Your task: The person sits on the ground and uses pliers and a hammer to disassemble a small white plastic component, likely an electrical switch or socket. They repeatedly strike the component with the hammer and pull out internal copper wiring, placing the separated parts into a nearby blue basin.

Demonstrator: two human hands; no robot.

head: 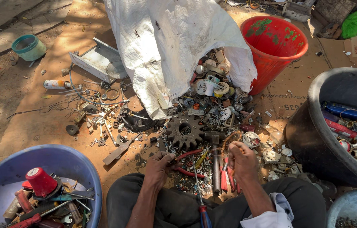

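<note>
My left hand [159,165] grips red-handled pliers [187,162] low in the middle of the head view. My right hand [242,160] pinches a small tangle of thin copper wire [230,140] just right of the pliers. Between my hands lies a hammer [215,156] with its head pointing away from me. A large rusty gear [184,131] rests on the ground right in front of my left hand. A blue-handled screwdriver [203,202] lies between my knees.
A white sack [165,42] spills mixed scrap [214,90]. A red bucket [273,46] stands at the back right, a black tub [313,139] of cans at right, a blue basin [1,181] of tools at the lower left. Small metal parts [98,118] litter the dirt.
</note>
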